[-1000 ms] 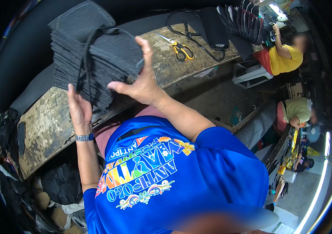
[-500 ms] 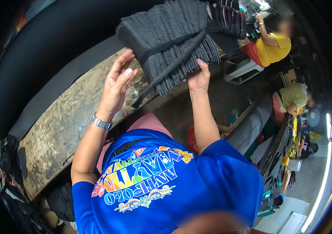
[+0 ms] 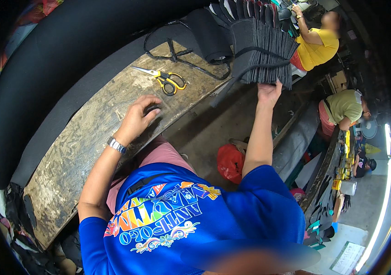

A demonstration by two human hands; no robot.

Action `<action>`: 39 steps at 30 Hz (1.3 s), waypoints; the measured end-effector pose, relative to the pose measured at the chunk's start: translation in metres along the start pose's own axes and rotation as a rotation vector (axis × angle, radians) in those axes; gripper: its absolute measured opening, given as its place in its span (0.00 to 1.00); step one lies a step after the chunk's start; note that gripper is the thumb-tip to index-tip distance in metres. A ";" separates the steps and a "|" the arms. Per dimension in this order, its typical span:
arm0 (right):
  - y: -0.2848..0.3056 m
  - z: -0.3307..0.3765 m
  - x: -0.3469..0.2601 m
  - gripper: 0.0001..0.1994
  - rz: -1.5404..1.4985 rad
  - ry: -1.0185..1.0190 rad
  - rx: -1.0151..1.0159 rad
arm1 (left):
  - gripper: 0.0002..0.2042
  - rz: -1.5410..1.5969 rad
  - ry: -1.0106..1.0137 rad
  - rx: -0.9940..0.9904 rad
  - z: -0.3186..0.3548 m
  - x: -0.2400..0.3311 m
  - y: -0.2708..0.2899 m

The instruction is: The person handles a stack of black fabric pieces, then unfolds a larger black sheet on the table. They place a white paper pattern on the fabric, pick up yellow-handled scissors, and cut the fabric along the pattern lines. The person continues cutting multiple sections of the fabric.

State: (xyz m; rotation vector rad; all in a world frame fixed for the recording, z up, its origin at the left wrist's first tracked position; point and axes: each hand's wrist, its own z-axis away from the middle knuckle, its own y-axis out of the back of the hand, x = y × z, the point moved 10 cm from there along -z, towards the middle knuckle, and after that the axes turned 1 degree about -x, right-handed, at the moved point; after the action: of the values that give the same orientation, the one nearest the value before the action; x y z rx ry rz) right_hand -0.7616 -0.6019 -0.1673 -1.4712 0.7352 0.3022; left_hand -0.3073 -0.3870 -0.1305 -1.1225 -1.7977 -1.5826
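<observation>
the bundle (image 3: pixel 265 57) looks matt, the wooden tabletop (image 3: pixel 92 133) rough.

the right hand (image 3: pixel 269 94) holds a tied dark bundle (image 3: pixel 262 55), scissors (image 3: pixel 162 79) on the bench (image 3: pixel 83 151).

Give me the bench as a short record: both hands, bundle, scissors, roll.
Left hand: at the wooden table; contact unclear
Right hand: holding the bundle's lower edge
Bundle: stacked dark grey pieces, strap around them
Scissors: lying on the table, yellow-and-black handles
Black roll: right of the scissors
</observation>
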 end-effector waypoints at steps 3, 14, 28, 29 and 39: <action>0.039 -0.051 0.003 0.35 0.057 -0.087 0.069 | 0.12 -0.038 0.097 0.033 0.015 -0.022 -0.003; 0.044 -0.098 0.057 0.37 0.248 -0.331 0.084 | 0.08 -0.214 0.047 0.122 0.034 -0.026 -0.008; -0.016 -0.072 -0.014 0.38 0.393 0.199 0.013 | 0.07 -0.178 0.005 0.150 0.037 -0.030 -0.004; -0.037 -0.071 -0.029 0.40 0.408 0.251 -0.050 | 0.07 -0.179 0.000 0.157 0.037 -0.029 -0.003; -0.069 -0.146 -0.065 0.39 1.133 0.123 -0.133 | 0.07 -0.153 0.020 0.166 0.037 -0.028 -0.003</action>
State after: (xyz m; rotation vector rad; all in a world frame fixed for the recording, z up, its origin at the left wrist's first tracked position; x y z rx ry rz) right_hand -0.8063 -0.7340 -0.0635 -1.0558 1.6324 1.1334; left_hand -0.2891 -0.3585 -0.1622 -0.9093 -2.0013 -1.4895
